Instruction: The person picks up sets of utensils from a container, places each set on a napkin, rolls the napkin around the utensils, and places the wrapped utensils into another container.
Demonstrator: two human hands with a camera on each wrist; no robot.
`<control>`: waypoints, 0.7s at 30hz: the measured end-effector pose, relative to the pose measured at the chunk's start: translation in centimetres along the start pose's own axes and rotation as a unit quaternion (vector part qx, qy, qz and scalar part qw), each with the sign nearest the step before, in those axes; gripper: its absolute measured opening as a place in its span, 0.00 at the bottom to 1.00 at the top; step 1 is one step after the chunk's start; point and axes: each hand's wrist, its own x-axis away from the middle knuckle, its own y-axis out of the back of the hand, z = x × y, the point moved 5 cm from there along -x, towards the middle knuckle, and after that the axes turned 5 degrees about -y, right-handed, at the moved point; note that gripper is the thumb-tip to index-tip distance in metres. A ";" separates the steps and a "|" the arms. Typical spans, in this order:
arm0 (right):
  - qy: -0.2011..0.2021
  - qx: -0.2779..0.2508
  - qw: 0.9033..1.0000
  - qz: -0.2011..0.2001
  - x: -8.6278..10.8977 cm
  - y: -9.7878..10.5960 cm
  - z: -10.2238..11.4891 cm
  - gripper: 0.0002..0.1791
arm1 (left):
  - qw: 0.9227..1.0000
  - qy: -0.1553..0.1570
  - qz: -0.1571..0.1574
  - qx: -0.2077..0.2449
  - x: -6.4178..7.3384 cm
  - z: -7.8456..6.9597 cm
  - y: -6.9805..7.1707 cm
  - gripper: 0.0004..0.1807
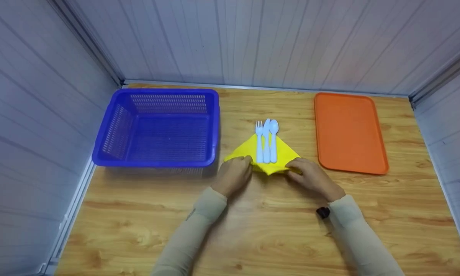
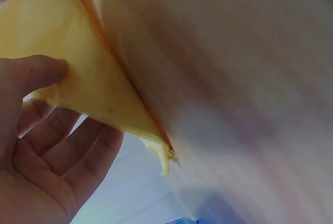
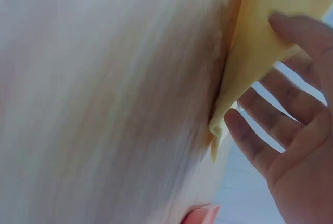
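A yellow cloth napkin [image 1: 287, 153] lies on the table with a corner pointing away and its near part folded over. On it, side by side, rest a white plastic fork [image 1: 259, 142], a knife [image 1: 266, 143] and a spoon [image 1: 274, 142], their heads past the cloth's far edge. My left hand [image 1: 233, 174] pinches the near edge at the left, thumb on the cloth [image 2: 99, 73] and fingers behind it. At the right, my right hand [image 1: 312, 177] pinches the same edge between thumb and fingers. Between both hands a small corner of the cloth points toward me.
To the left stands a blue plastic basket [image 1: 155, 163] with slotted walls. An orange tray [image 1: 350, 134] lies at the right. Pale panel walls [image 1: 237, 42] enclose the back and sides of the wooden table [image 1: 268, 237]. A small black object [image 1: 323, 212] sits at my right wrist.
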 end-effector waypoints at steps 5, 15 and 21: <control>-0.036 -0.020 0.999 -0.015 -1.3 0.3 -0.6 0.07 | 0.999 0.043 0.009 0.024 -0.7 0.9 -0.1 0.08; -0.103 -0.018 0.994 -0.023 -3.3 0.2 -1.7 0.12 | 0.994 0.102 0.011 0.031 -1.3 2.0 -0.9 0.21; -0.137 -0.015 0.990 -0.012 -3.6 0.1 -2.4 0.10 | 0.993 0.114 0.007 -0.006 -1.7 2.2 -1.2 0.21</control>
